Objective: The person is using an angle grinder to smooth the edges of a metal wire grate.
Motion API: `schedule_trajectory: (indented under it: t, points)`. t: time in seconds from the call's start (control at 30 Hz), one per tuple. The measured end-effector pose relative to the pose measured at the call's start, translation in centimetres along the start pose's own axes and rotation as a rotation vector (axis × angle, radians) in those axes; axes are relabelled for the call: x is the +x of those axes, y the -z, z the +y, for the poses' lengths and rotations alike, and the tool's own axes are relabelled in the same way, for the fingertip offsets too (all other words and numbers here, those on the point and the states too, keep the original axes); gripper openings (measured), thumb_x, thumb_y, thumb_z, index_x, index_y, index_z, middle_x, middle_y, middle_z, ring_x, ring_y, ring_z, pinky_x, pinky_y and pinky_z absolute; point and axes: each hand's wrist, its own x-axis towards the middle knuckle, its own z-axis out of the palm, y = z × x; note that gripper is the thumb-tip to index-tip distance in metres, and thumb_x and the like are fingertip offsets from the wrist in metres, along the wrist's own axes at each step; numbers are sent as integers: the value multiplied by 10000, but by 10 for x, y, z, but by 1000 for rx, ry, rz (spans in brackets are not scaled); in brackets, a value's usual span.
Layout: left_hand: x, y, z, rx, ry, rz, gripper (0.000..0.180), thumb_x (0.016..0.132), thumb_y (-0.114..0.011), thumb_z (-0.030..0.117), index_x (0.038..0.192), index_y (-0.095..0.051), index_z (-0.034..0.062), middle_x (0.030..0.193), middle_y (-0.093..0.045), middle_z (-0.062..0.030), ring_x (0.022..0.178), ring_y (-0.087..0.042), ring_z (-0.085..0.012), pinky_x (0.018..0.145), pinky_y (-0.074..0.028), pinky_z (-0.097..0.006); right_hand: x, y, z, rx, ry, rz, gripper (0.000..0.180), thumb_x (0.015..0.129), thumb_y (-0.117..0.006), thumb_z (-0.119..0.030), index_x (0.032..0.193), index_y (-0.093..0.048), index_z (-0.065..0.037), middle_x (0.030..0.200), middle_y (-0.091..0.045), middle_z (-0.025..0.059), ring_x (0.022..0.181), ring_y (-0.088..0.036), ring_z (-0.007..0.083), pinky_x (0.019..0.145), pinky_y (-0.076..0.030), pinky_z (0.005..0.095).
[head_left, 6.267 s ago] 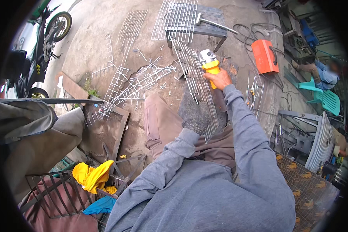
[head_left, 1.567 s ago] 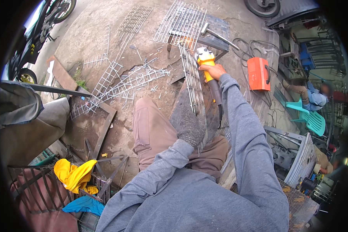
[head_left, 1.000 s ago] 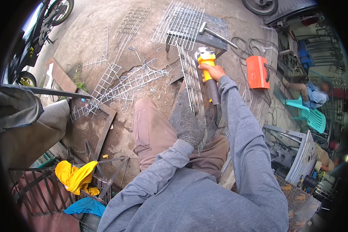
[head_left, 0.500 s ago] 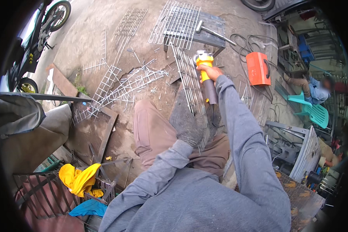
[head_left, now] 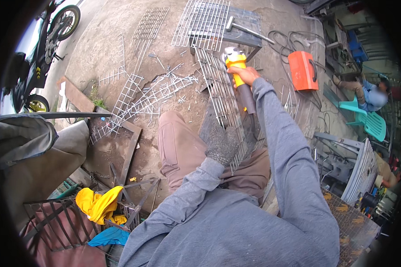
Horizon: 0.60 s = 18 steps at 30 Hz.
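My right hand (head_left: 246,76), bare, is wrapped round the yellow and dark body of an angle grinder (head_left: 245,99). Its head points away from me, just right of the metal grid's far part. That grid (head_left: 216,73), a narrow panel of thin parallel bars, slopes from the low bench down to between my knees. In a dark knit glove, my left hand (head_left: 223,144) is closed on the near part of the grid; its fingertips are partly hidden. Another wire grid (head_left: 200,24) lies over the bench's left side, and a hammer (head_left: 249,30) rests on the bench.
Cut grid pieces (head_left: 153,95) and scraps litter the ground ahead to the left. An orange metal case (head_left: 303,70) stands on the right near loose cables. Further right, a person (head_left: 365,93) sits by a green chair (head_left: 364,119). A motorcycle (head_left: 47,53) is at far left.
The view has shifted slightly, moving most things a little to the right in the picture. My left hand stays on the grid and my right hand still holds the grinder beside it.
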Motion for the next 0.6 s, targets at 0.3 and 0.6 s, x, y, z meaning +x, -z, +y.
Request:
schedule_trajectory:
  t: [0.3,0.6]
  points:
    - [8,7,-17,-40,5,-61,376,912,-574,96,1254,-474,-26,1051,-598,-181,956,-616,-301,898,-495,-424,-15,-12,3,-678,173,164,713,709,-765,-587,1144,-735,-23,1059,-748,188,987,-722,286,862,-554,359]
    - [15,3,-11,-97,104,-139,410,870,-596,118,1245,-499,-17,1134,-608,-256,1052,-628,-424,941,-483,-498,-21,12,54,-733,261,124,637,802,-636,-629,1123,-735,-88,1031,-735,205,940,-702,345,846,-539,415]
